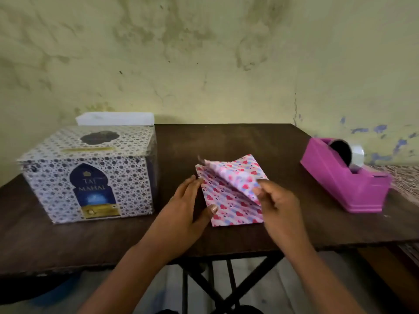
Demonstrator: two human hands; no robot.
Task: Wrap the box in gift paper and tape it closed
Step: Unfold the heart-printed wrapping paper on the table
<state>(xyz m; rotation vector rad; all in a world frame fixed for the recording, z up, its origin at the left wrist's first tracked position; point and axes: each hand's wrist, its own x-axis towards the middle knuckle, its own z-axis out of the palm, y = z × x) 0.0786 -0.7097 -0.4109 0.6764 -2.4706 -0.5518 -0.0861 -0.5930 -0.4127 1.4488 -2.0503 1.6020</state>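
A folded sheet of pink gift paper printed with red and blue hearts (229, 191) is laid on the dark brown wooden table (226, 139), near its middle. The top flap's right corner is pinched and lifted by the right hand (280, 203), fingers curled round it. The paper's left edge is touched by the left hand (188, 206), fingers nearly straight, thumb laid on the lower left corner. A white cardboard box with blue dotted pattern and "Taj Mahal" print (90, 175) is stood left of the paper, well apart. A pink plastic tape dispenser holding a clear tape roll (347, 175) is set right of the paper.
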